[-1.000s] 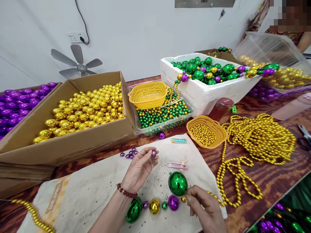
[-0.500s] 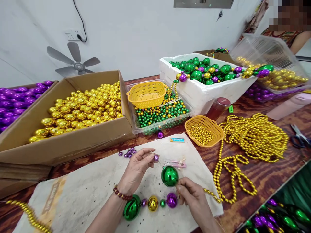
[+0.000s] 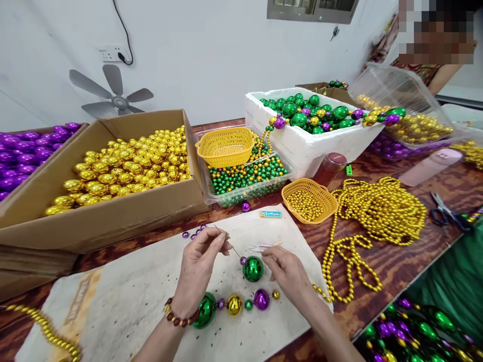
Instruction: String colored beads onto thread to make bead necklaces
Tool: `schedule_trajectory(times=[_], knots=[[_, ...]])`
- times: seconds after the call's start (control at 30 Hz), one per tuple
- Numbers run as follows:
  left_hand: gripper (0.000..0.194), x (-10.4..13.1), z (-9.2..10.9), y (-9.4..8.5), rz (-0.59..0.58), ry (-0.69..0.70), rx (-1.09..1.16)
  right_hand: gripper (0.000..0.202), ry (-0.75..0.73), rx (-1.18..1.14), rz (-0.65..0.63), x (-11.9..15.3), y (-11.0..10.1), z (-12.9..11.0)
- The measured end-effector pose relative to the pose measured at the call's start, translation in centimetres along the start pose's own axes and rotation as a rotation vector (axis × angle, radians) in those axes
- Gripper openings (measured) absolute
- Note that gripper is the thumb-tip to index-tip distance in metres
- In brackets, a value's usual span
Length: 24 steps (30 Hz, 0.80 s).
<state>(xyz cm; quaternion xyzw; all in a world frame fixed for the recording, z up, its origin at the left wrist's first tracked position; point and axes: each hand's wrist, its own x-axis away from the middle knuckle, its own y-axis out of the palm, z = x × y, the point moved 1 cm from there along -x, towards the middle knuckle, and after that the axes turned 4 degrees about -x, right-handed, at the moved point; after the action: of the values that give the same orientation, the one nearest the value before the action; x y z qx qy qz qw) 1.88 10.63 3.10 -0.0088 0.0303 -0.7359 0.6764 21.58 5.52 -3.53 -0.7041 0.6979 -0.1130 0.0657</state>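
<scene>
My left hand (image 3: 204, 259) pinches a thin needle (image 3: 234, 250) between thumb and fingertips. On its line, a small purple bead (image 3: 243, 261) sits against a large green ball (image 3: 252, 269). My right hand (image 3: 285, 266) is just right of the green ball, thumb and forefinger apart, holding nothing I can see. Its fingertips are by the pink-handled thread snips (image 3: 260, 248), which they partly cover. Below lies a row of strung balls: a large green one (image 3: 205, 310) partly behind my left wrist, a gold one (image 3: 234, 304) and a purple one (image 3: 261, 299), with smaller beads between.
Loose purple beads (image 3: 193, 236) lie on the white cloth (image 3: 124, 296). Beyond stand a cardboard box (image 3: 113, 206) of gold balls, a clear tray (image 3: 241, 198) and an orange basket (image 3: 328, 211). Gold bead strings (image 3: 381, 211) and scissors (image 3: 447, 211) lie right. A person (image 3: 437, 78) is at far right.
The small purple bead has slid down from my left fingertips to the green ball. My right hand has let go of the green ball and moved up toward the snips. The view has shifted slightly.
</scene>
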Motion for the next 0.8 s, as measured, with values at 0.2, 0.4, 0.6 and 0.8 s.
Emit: schedule_trajectory(times=[0.2,0.4,0.6,0.8], knots=[[0.010,0.7,3.2,0.4,-0.032,0.109,-0.046,0.018,-0.233,0.006,-0.226,-1.7,1.3,-4.5],[0.025,0.8,2.4,-0.3,-0.025,0.035,0.053,0.017,-0.222,-0.086,-0.260,-2.6,0.8,-5.8],[0.045,1.8,-2.6,3.4,-0.412,0.034,-0.047,0.011,-0.270,-0.387,-0.249,-3.6,-1.5,-12.0],[0.039,2.2,-5.1,7.3,-0.611,0.135,-0.177,0.009,-0.403,-0.564,-0.301,-4.3,-4.1,-19.3]])
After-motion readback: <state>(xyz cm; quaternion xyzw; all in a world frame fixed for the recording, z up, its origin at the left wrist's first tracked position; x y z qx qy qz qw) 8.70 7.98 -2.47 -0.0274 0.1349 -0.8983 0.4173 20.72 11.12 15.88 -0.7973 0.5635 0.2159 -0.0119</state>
